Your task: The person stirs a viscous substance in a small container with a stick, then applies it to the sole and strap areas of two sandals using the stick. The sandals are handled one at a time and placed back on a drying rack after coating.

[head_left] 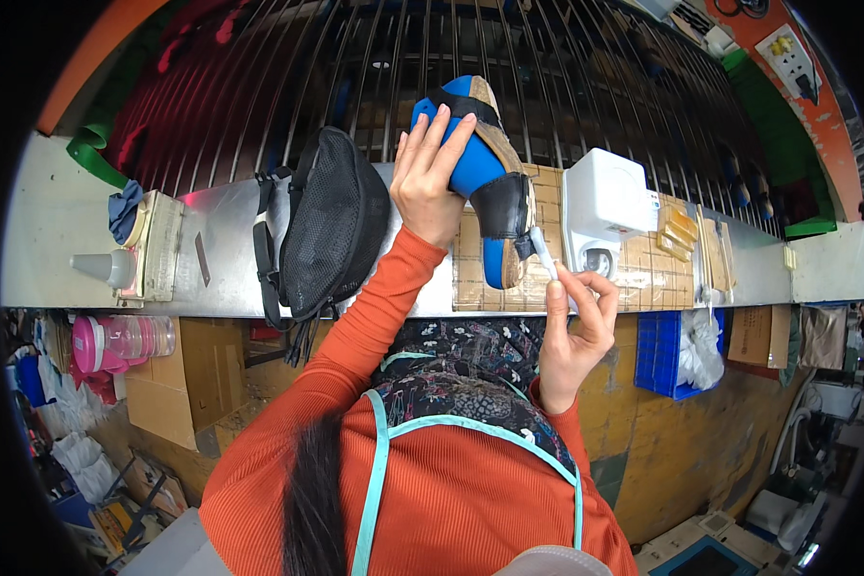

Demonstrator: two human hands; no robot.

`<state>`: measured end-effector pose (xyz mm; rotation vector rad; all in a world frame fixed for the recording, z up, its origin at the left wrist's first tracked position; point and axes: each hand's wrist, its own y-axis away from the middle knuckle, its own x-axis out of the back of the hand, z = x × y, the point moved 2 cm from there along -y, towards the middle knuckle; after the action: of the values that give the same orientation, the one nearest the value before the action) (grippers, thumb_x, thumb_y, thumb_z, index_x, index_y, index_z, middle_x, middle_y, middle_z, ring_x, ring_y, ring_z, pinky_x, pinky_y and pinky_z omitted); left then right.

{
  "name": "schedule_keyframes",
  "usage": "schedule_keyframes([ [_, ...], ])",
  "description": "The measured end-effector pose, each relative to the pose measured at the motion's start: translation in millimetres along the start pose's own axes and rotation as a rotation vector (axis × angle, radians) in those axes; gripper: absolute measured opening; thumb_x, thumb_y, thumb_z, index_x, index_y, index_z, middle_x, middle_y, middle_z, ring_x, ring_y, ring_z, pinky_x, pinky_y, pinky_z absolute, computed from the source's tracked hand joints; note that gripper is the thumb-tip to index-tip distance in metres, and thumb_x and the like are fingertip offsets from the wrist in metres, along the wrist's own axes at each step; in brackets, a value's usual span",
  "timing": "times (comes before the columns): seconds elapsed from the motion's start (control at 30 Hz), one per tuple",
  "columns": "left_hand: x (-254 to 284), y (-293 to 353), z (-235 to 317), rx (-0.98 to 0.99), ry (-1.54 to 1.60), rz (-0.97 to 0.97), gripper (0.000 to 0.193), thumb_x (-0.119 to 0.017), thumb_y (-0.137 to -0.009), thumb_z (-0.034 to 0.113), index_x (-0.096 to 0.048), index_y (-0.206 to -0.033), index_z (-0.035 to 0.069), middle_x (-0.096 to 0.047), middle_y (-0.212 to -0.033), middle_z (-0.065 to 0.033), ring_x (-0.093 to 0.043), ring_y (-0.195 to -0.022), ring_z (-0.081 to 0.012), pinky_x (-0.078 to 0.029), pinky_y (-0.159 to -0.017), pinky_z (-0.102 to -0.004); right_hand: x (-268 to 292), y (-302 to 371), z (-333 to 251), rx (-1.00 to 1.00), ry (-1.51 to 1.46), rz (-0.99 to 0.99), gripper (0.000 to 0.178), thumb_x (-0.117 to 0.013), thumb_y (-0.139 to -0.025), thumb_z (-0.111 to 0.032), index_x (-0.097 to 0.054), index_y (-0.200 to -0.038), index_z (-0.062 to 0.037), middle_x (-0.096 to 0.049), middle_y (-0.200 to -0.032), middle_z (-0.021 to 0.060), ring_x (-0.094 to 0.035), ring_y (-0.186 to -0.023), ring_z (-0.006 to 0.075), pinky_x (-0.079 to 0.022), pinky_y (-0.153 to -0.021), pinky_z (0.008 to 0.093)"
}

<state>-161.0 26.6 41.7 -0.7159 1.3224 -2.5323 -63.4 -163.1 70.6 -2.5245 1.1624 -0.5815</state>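
My left hand grips a sandal with black straps and a cork-coloured sole, mounted on a blue shoe last. The shoe is held tilted above the metal worktop, one end pointing toward me. In my right hand, thumb and fingers pinch a small brush with a white handle. Its dark tip is at the sole edge by the black strap nearest me; whether it touches cannot be made out. Just right of the brush stands a white plastic dispenser on a brown cardboard sheet.
A black mesh waist bag lies left of my left arm. Farther left are a grey cone and a flat metal blade. Yellowish blocks sit right of the dispenser. Metal rods run behind the worktop. A blue crate stands below, right.
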Motion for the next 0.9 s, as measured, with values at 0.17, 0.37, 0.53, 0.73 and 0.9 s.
schedule_keyframes([
  [0.17,0,-1,-1,-0.015,0.002,0.01,0.063,-0.075,-0.065,0.003,-0.064,-0.124,0.023,-0.058,-0.131,-0.0104,-0.056,-0.119,-0.0354,-0.041,-0.102,-0.0516,1,-4,-2,0.21,0.206,0.054,0.018,-0.071,-0.081,0.001,-0.071,-0.1,-0.0008,-0.053,-0.102,0.0075,-0.057,-0.083,0.0128,-0.047,-0.071,0.025],
  [0.37,0,-1,0,0.035,0.031,-0.07,0.064,-0.075,-0.064,0.003,-0.064,-0.123,0.023,-0.06,-0.129,-0.0094,-0.056,-0.119,-0.033,-0.034,-0.106,-0.0516,-2,-8,8,0.2,-0.023,-0.014,0.019,-0.071,-0.08,0.004,-0.07,-0.098,0.0008,-0.053,-0.103,0.0089,-0.056,-0.084,0.0147,-0.049,-0.072,0.025],
  [0.53,-1,4,2,0.079,0.045,-0.187,0.063,-0.077,-0.063,0.003,-0.064,-0.122,0.022,-0.061,-0.127,-0.0095,-0.058,-0.116,-0.0306,-0.027,-0.108,-0.0526,-1,-7,13,0.163,-0.132,-0.072,0.018,-0.07,-0.08,0.005,-0.07,-0.098,0.0017,-0.054,-0.102,0.0093,-0.055,-0.087,0.0154,-0.049,-0.07,0.024],
  [0.73,0,10,7,0.108,0.08,-0.332,0.055,-0.079,-0.067,0.02,-0.065,-0.12,0.019,-0.064,-0.122,-0.0125,-0.062,-0.113,-0.0267,-0.028,-0.107,-0.0532,2,-14,10,0.264,-0.067,-0.075,0.019,-0.071,-0.079,0.006,-0.07,-0.097,0.0012,-0.053,-0.101,0.01,-0.055,-0.09,0.0187,-0.048,-0.08,0.0302],
  [0.9,5,10,12,0.131,0.205,-0.441,0.046,-0.077,-0.07,0.019,-0.066,-0.115,0.018,-0.069,-0.11,-0.0101,-0.067,-0.101,-0.024,-0.035,-0.102,-0.0525,3,-28,7,0.325,-0.101,-0.112,0.02,-0.072,-0.078,0.006,-0.071,-0.098,0.0009,-0.053,-0.102,0.01,-0.055,-0.09,0.0186,-0.048,-0.079,0.0299],
])
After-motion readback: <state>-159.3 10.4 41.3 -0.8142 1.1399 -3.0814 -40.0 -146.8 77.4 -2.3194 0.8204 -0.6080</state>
